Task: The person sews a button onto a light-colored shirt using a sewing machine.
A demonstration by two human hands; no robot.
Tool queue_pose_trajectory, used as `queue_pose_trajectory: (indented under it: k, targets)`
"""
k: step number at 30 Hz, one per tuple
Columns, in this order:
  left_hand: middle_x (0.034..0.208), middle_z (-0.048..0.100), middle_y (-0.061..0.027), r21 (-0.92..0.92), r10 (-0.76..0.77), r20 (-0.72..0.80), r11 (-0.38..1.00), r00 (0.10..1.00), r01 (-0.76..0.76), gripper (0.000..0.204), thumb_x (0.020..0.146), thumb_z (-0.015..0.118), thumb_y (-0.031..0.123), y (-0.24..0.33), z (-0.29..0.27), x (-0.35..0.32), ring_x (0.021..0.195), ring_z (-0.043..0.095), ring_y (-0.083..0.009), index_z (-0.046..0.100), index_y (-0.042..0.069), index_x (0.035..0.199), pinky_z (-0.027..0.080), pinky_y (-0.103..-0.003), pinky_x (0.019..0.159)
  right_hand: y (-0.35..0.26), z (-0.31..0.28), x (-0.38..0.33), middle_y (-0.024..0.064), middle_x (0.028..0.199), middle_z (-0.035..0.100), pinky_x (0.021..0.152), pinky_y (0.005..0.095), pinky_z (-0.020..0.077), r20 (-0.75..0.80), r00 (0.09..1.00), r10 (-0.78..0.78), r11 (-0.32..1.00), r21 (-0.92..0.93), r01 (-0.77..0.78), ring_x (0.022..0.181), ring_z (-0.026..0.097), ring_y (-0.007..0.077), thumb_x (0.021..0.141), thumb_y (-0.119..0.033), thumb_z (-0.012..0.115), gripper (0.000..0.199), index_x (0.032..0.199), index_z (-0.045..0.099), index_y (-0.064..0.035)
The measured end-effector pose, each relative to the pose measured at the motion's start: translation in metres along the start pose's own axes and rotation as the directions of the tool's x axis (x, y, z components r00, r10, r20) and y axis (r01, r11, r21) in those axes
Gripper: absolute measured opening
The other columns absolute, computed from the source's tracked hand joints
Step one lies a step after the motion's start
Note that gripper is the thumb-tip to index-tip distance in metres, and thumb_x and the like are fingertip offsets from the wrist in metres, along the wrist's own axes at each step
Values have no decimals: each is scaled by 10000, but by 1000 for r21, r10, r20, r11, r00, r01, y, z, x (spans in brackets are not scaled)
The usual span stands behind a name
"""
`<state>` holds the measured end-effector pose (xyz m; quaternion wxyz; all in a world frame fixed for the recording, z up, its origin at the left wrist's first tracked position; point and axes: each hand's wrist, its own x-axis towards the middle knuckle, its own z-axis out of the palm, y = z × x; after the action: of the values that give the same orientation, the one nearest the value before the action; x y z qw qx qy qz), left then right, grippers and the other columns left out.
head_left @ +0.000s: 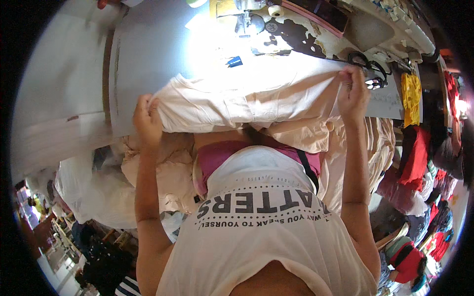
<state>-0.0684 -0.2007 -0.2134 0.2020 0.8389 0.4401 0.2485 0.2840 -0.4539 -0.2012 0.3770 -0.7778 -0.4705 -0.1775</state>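
From the head view, a pale cream garment (pixel 247 101) lies stretched across the near edge of the grey surface (pixel 143 54), held at both ends. The left hand (pixel 146 118) grips the left end, its fingers (pixel 143 106) curled shut on a bunch of the cloth. The right hand (pixel 353 91) pinches the right end, its fingers (pixel 348 76) clamped on the raised fabric edge. More cream cloth (pixel 345 143) hangs off the near edge down over the person's lap, on both sides of the body.

Just beyond the right hand, black-handled scissors (pixel 368 66) lie on the surface, almost touching the fingers. Farther off stands a sewing machine (pixel 249 22) under bright light, with a small blue tag (pixel 235 61) near the garment. On the right, a yellow cloth (pixel 411 96) and red cloths (pixel 417 158) hang. A white bag (pixel 89 187) sits at the near left.
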Motion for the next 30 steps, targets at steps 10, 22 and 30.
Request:
queue_pose_trajectory:
  k: [10, 22, 30]
  targets:
    - [714, 596, -35, -119, 460, -11, 881, 888, -458, 133, 810, 628, 113, 23, -47, 130, 640, 507, -87, 584, -11, 831, 428, -229, 609, 25, 2, 72, 63, 882, 606, 617, 356, 487, 74, 950, -303, 948, -79, 309, 755, 600, 287, 816, -74, 543, 116, 920, 587, -104]
    - [627, 542, 11, -327, 94, -87, 938, 992, -118, 221, 800, 667, 208, -15, 59, 139, 587, 452, -58, 592, 3, 762, 367, -222, 543, 41, 71, 53, 101, 768, 631, 565, 396, 479, 179, 984, -11, 994, -103, 30, 668, 613, 326, 825, -255, 579, 125, 847, 561, -133]
    - [648, 580, 5, -381, 159, -116, 904, 980, -192, 209, 794, 677, 214, -20, 62, 138, 584, 482, -58, 611, 18, 764, 386, -202, 551, 46, 68, 55, 83, 735, 619, 576, 355, 473, 170, 979, -111, 991, -52, 121, 669, 621, 287, 806, -217, 625, 128, 825, 575, -100]
